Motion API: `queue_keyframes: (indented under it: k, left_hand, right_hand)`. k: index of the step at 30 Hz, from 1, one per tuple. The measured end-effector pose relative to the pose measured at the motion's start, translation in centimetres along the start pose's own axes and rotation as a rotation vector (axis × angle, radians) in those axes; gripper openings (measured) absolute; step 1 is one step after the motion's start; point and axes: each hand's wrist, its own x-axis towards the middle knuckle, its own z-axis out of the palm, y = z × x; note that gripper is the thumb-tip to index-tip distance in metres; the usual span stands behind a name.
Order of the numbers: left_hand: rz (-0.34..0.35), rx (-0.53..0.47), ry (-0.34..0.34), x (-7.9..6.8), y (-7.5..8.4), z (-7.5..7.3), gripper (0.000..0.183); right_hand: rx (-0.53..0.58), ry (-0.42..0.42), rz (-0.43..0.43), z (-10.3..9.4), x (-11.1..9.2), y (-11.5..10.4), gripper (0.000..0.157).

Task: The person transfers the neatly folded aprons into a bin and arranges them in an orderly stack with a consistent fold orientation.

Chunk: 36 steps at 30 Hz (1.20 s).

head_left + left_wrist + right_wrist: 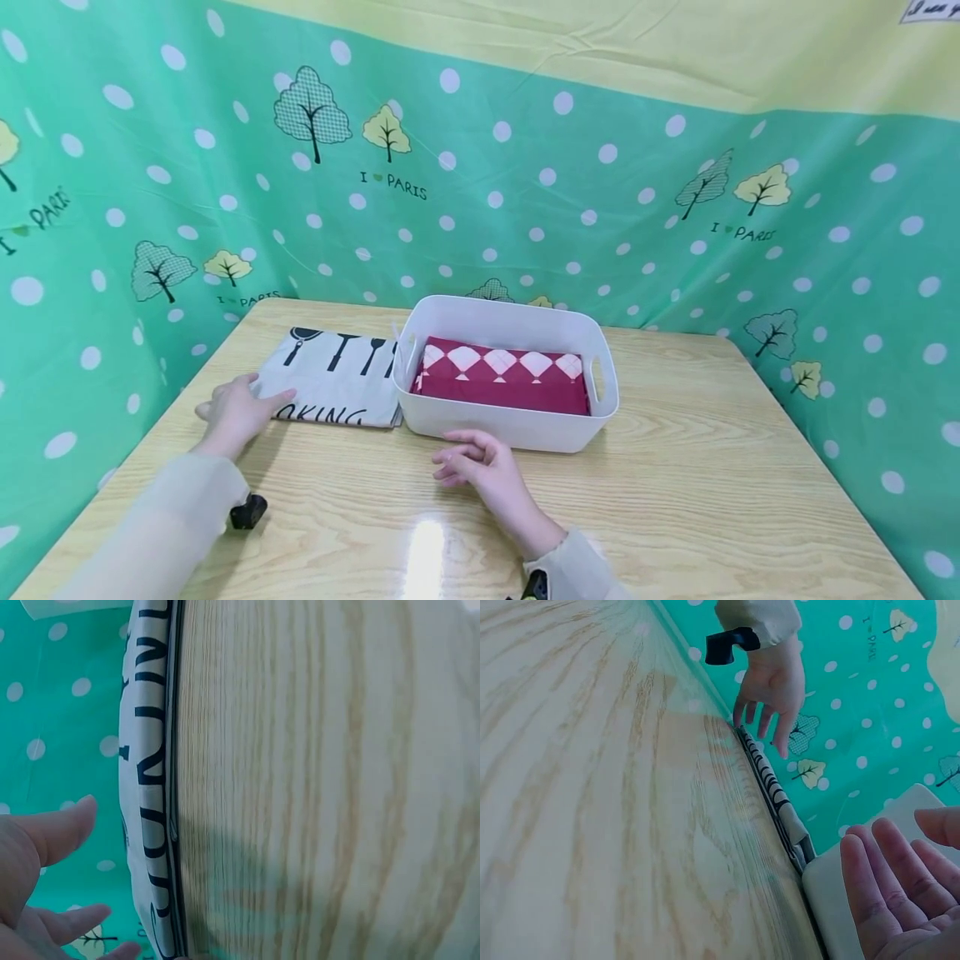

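Observation:
A folded white cloth (330, 379) printed with black kitchen utensils and lettering lies flat on the left of the table. At its left end is my left hand (238, 410), fingers spread and thumb over the near corner; whether the fingertips touch the fabric I cannot tell. The left wrist view shows the cloth's folded edge (154, 780) beside the thumb (64, 829). My right hand (480, 467) hovers just in front of the white plastic basket (495, 425), holding nothing, its fingers loosely bent. Inside the basket lies a folded dark red cloth (495, 392) with pale diamond shapes.
The basket's left side stands against the white cloth's right end. Wooden table surface (690, 467) extends to the right and in front. A green dotted curtain (525, 208) hangs behind the table and along both sides.

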Motion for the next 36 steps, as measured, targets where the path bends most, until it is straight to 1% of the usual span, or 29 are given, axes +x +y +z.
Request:
queue_keyframes:
  k: [4, 9, 12, 16, 19, 23, 27, 31, 36]
  left_hand:
    - [-0.016, 0.014, -0.016, 0.5, 0.0, -0.3, 0.089]
    - [-0.077, -0.010, -0.093, 1.4, 0.0, -0.2, 0.091]
    - [-0.093, 0.008, -0.125, 1.6, -0.1, -0.2, 0.093]
    - [-0.075, 0.058, -0.147, 1.8, -0.1, -0.4, 0.095]
    - [-0.066, 0.073, -0.170, 2.0, -0.1, -0.7, 0.094]
    - [-0.046, 0.116, -0.215, 2.3, -0.3, -1.1, 0.094]
    - [-0.020, 0.178, -0.260, 2.7, -0.5, -1.3, 0.097]
    - [-0.005, 0.196, -0.289, 2.7, -0.7, -1.4, 0.100]
    - [-0.006, 0.209, -0.310, 2.4, -1.0, -1.5, 0.105]
  right_hand:
    - [0.010, -0.006, 0.010, 0.0, 0.0, 0.1, 0.039]
    - [0.012, -0.022, 0.018, 0.0, 0.1, 0.3, 0.040]
    - [0.007, -0.044, 0.018, 0.0, 0.1, 0.4, 0.040]
    - [0.007, -0.059, 0.029, 0.0, 0.1, 0.6, 0.041]
    - [0.016, -0.058, 0.051, 0.1, 0.1, 0.7, 0.041]
    - [0.018, -0.065, 0.062, 0.2, 0.2, 0.9, 0.041]
    - [0.010, -0.079, 0.057, 0.5, 0.1, 1.1, 0.041]
    - [0.010, -0.083, 0.061, 0.8, 0.0, 1.1, 0.040]
    - [0.013, -0.082, 0.069, 0.9, -0.1, 1.2, 0.041]
